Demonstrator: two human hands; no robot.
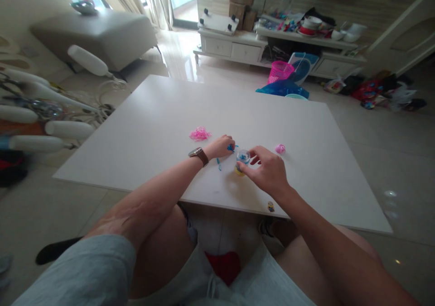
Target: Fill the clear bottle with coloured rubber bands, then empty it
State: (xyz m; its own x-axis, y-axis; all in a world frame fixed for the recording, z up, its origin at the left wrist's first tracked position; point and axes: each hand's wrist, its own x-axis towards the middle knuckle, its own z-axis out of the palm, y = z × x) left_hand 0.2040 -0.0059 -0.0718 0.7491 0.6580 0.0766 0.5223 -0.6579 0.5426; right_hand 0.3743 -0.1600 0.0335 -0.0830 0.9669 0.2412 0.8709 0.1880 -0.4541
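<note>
My right hand (267, 166) is wrapped round a small clear jar (242, 162) on the white table. Blue bits show inside the jar, with yellow near its base. Just left of the jar, my left hand (222, 146) has its fingers closed on some blue shreds (231, 148), a few ends sticking out. A loose blue strip (219, 164) lies on the table below that hand. Beyond the left wrist is a pile of pink shreds (200, 134). To the right of my right hand sits a small pink object (280, 149), its kind unclear.
The white table (170, 111) stretches out in front of me. A small yellow cartoon figure (271, 206) lies at its near edge. Past the far edge stand a pink basket (280, 72) and a white cabinet (238, 50). Lamp parts (54, 102) crowd the floor at the left.
</note>
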